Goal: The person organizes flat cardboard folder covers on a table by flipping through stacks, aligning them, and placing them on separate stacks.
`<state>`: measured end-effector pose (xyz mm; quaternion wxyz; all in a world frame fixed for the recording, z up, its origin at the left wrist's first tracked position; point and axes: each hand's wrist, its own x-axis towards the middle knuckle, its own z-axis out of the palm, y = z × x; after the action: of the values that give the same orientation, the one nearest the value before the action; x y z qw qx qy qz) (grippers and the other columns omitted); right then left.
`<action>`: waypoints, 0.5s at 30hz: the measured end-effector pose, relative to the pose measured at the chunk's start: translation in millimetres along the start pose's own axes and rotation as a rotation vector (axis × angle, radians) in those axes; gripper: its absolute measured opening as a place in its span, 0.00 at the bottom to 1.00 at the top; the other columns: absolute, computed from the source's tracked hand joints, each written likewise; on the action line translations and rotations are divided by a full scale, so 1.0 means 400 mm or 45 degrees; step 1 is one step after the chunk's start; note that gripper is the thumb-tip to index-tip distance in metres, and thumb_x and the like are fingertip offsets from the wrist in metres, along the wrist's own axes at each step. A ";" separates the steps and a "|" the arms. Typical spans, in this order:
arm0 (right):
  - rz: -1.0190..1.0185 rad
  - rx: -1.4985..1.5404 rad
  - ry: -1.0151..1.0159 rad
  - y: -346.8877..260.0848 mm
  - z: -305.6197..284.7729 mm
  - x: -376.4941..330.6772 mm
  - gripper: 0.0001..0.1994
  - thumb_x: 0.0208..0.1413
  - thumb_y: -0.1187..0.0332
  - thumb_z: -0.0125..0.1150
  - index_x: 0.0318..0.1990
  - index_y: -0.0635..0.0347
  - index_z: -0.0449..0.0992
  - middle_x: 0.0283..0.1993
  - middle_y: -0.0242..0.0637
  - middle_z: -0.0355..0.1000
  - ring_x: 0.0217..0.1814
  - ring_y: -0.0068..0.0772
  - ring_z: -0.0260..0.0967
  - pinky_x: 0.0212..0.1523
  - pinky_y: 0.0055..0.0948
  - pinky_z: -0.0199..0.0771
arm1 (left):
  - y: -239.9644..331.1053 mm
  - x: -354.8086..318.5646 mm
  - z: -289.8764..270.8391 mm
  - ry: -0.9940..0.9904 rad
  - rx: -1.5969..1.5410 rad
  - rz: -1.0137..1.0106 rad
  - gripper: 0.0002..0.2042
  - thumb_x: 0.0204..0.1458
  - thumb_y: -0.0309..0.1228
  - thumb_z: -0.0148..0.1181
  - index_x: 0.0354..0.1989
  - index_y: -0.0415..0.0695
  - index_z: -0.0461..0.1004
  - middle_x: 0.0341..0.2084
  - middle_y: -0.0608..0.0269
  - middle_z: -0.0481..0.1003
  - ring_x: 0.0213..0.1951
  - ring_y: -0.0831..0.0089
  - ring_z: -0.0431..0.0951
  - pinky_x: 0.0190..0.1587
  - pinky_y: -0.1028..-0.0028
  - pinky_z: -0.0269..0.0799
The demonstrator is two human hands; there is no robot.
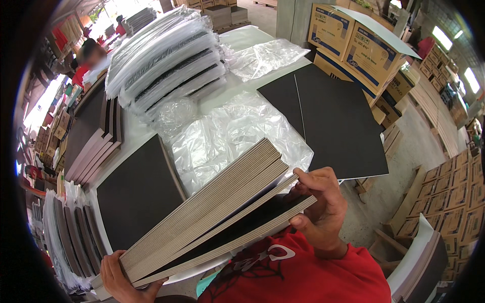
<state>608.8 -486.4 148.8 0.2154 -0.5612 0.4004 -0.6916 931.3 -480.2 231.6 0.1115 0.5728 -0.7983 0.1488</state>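
Observation:
A thick stack of boards [212,199] with grey-brown edges stands on edge in front of me, fanned into bundles at its right end. A black face shows in the gap between two bundles. My left hand [126,280] is closed around the stack's lower left end, thumb on the near side. At the right end my right hand [323,207] grips corners of the nearer boards, its fingers and thumb holding two bundles apart. Behind the stack, a clear plastic bag [222,134] lies crumpled on the table, beside a black board stack [139,194].
Black sheets [338,121] overhang the table's right side. Plastic-wrapped stacks [166,65] rise at the back, with more black boards [91,131] at left and wrapped boards [70,237] nearest left. Cartons [353,45] stand back right. A person [91,58] is far left.

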 end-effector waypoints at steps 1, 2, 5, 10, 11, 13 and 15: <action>-0.020 -0.028 -0.003 0.000 -0.001 0.000 0.28 0.39 0.74 0.69 0.50 0.74 0.66 0.41 0.39 0.59 0.41 0.26 0.63 0.43 0.23 0.70 | 0.000 0.001 0.000 0.005 -0.008 0.005 0.38 0.28 0.56 0.66 0.42 0.35 0.68 0.33 0.49 0.71 0.35 0.52 0.71 0.37 0.60 0.66; -0.022 -0.026 0.006 -0.001 -0.001 0.000 0.28 0.39 0.75 0.69 0.50 0.75 0.66 0.41 0.39 0.59 0.41 0.26 0.63 0.44 0.23 0.69 | 0.001 0.002 0.000 0.010 -0.016 0.009 0.38 0.28 0.56 0.66 0.42 0.35 0.69 0.33 0.49 0.71 0.34 0.52 0.71 0.36 0.60 0.66; -0.031 -0.025 0.038 0.002 0.001 -0.005 0.26 0.38 0.77 0.68 0.48 0.75 0.67 0.41 0.40 0.59 0.42 0.26 0.63 0.46 0.24 0.67 | 0.004 0.007 -0.003 -0.009 -0.018 0.001 0.38 0.28 0.56 0.66 0.41 0.35 0.68 0.32 0.50 0.70 0.34 0.53 0.71 0.35 0.60 0.65; -0.057 -0.010 0.105 0.015 0.012 -0.018 0.23 0.38 0.80 0.68 0.45 0.74 0.68 0.42 0.41 0.59 0.43 0.27 0.62 0.47 0.23 0.64 | 0.001 0.005 0.000 0.018 0.003 0.022 0.37 0.29 0.56 0.66 0.41 0.35 0.68 0.32 0.50 0.70 0.33 0.53 0.71 0.35 0.60 0.65; -0.060 -0.001 0.121 0.017 0.014 -0.020 0.23 0.38 0.80 0.68 0.45 0.74 0.68 0.42 0.42 0.60 0.43 0.27 0.62 0.47 0.23 0.64 | 0.001 0.005 0.000 0.026 0.011 0.032 0.37 0.29 0.56 0.66 0.41 0.35 0.68 0.32 0.50 0.70 0.33 0.53 0.71 0.35 0.60 0.65; -0.068 0.016 0.155 0.019 0.019 -0.024 0.22 0.38 0.80 0.67 0.44 0.74 0.68 0.41 0.42 0.60 0.42 0.27 0.62 0.46 0.22 0.64 | 0.000 0.005 -0.001 0.010 0.006 0.020 0.37 0.29 0.56 0.66 0.41 0.35 0.68 0.32 0.50 0.70 0.34 0.53 0.71 0.35 0.60 0.65; -0.091 0.034 0.182 0.023 0.024 -0.026 0.22 0.38 0.80 0.67 0.44 0.74 0.68 0.41 0.42 0.60 0.42 0.27 0.62 0.45 0.22 0.64 | -0.001 0.005 -0.001 0.008 0.007 0.023 0.38 0.29 0.56 0.66 0.42 0.35 0.68 0.33 0.49 0.71 0.34 0.52 0.71 0.36 0.60 0.66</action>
<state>619.2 -486.9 135.6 0.1691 -0.5213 0.3852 -0.7425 931.0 -481.9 232.7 0.1111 0.5655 -0.8026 0.1540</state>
